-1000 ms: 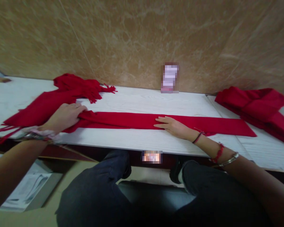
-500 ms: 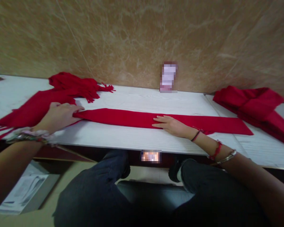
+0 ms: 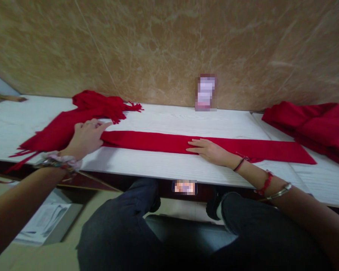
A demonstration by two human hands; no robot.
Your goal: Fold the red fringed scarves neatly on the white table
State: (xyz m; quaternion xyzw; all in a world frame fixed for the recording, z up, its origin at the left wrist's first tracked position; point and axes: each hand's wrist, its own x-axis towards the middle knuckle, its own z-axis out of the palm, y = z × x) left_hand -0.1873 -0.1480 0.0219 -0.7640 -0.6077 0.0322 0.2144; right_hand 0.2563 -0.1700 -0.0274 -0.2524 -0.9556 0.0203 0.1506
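Observation:
A long red scarf [image 3: 152, 141], folded into a narrow strip, stretches across the white table. At its left end is my left hand [image 3: 86, 139], fingers bent and closed on the cloth; the fingertips are partly hidden. My right hand [image 3: 210, 151] lies flat on the middle of the strip, palm down and fingers stretched out. Behind and left of my left hand, a second red scarf with fringe [image 3: 98, 103] lies loosely bunched, one fringed end reaching the table's front edge.
More folded red cloth [image 3: 313, 120] is heaped at the right end of the white table [image 3: 147, 163]. A blurred phone-like object [image 3: 205, 92] leans on the marble wall [image 3: 158, 49]. Another blurred screen [image 3: 184, 187] is below the front edge. A box of papers [image 3: 45, 224] stands lower left.
The view has shifted slightly, so everything appears farther right. My left hand has lifted a little at the scarf's end, with a finger stretched farther out. My right hand stays on the strip.

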